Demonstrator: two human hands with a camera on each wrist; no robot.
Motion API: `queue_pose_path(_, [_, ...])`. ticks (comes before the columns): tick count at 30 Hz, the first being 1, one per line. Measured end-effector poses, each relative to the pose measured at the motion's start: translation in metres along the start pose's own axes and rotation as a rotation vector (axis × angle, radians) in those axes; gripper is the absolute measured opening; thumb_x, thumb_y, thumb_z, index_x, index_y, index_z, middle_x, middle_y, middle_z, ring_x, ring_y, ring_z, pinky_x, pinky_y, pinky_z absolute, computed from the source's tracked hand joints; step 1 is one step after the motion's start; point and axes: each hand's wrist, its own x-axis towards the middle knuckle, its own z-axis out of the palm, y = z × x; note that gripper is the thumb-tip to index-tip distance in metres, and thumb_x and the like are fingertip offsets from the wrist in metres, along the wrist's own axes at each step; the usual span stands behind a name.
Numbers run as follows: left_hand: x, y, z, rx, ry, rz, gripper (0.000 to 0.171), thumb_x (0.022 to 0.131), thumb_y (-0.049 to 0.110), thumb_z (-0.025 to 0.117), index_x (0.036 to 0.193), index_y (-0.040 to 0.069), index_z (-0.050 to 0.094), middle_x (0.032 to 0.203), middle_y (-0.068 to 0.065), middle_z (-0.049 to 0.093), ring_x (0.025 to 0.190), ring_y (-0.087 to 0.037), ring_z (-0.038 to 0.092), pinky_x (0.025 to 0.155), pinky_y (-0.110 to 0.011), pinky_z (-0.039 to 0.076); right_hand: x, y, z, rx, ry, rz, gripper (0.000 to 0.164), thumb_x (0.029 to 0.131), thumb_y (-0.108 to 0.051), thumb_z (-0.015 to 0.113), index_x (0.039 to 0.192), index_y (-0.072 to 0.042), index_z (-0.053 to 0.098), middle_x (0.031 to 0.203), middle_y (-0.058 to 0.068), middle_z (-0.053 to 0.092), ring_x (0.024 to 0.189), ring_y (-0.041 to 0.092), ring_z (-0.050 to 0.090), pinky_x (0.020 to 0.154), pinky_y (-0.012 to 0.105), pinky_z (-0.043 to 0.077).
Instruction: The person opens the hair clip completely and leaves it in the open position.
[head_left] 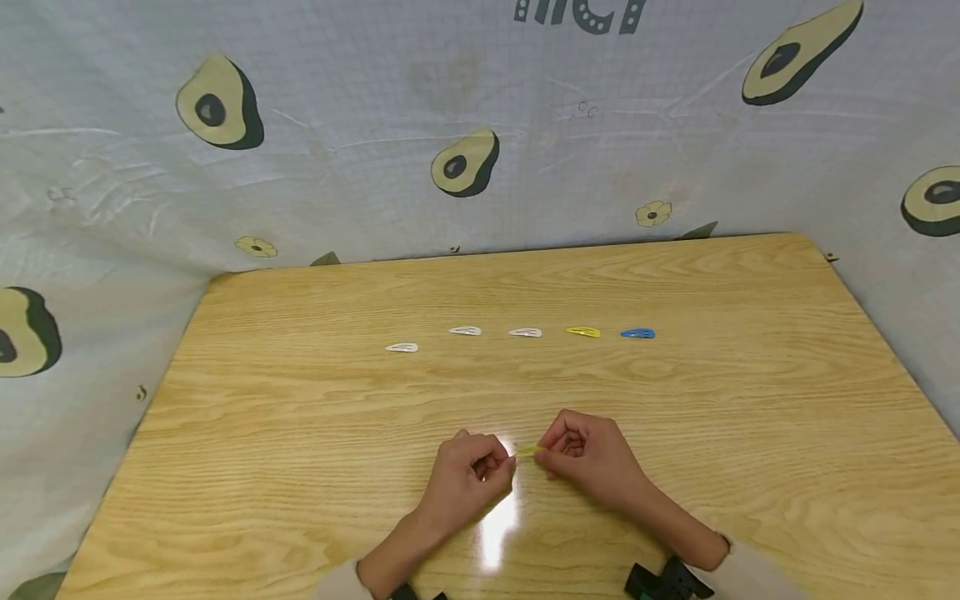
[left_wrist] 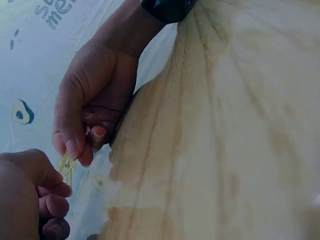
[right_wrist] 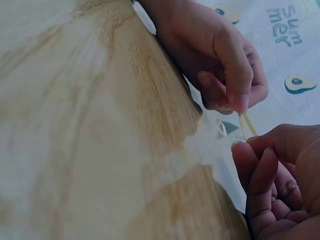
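Observation:
A yellow snap hair clip (head_left: 527, 452) is stretched between both hands just above the table's near half. My left hand (head_left: 465, 479) pinches one end between thumb and forefinger. The other end is pinched by the thumb and fingers of my right hand (head_left: 596, 457). In the right wrist view, the two thin arms of the clip (right_wrist: 247, 126) stand apart between the fingertips. The left wrist view shows the clip (left_wrist: 67, 167) too, its ends covered by the fingers.
Beyond the hands, a loose row of hair clips lies on the wooden table (head_left: 300, 417): a white clip (head_left: 402, 347), a second white clip (head_left: 465, 331), a third white clip (head_left: 525, 332), a yellow clip (head_left: 583, 332) and a blue clip (head_left: 638, 333). An avocado-print cloth (head_left: 360, 100) hangs behind.

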Motion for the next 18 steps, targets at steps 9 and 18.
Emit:
queue_pose_path(9, [0.0001, -0.0006, 0.0022, 0.033, 0.024, -0.001, 0.025, 0.075, 0.000, 0.069, 0.064, 0.020, 0.059, 0.052, 0.015, 0.043, 0.050, 0.004, 0.031, 0.053, -0.021, 0.029, -0.0001, 0.0001, 0.0016, -0.019, 0.019, 0.010, 0.009, 0.084, -0.013, 0.074, 0.082, -0.010, 0.066, 0.065, 0.001, 0.065, 0.053, 0.018, 0.062, 0.050, 0.031, 0.051])
queue_pose_path(18, [0.0006, -0.0008, 0.0015, 0.031, 0.019, 0.019, 0.022, 0.078, 0.002, 0.068, 0.068, 0.019, 0.060, 0.053, 0.014, 0.043, 0.048, 0.003, 0.031, 0.051, -0.021, 0.029, -0.0007, -0.0012, 0.0023, -0.012, 0.030, -0.011, 0.009, 0.084, -0.012, 0.074, 0.083, -0.008, 0.066, 0.067, 0.003, 0.066, 0.054, 0.019, 0.062, 0.050, 0.031, 0.051])
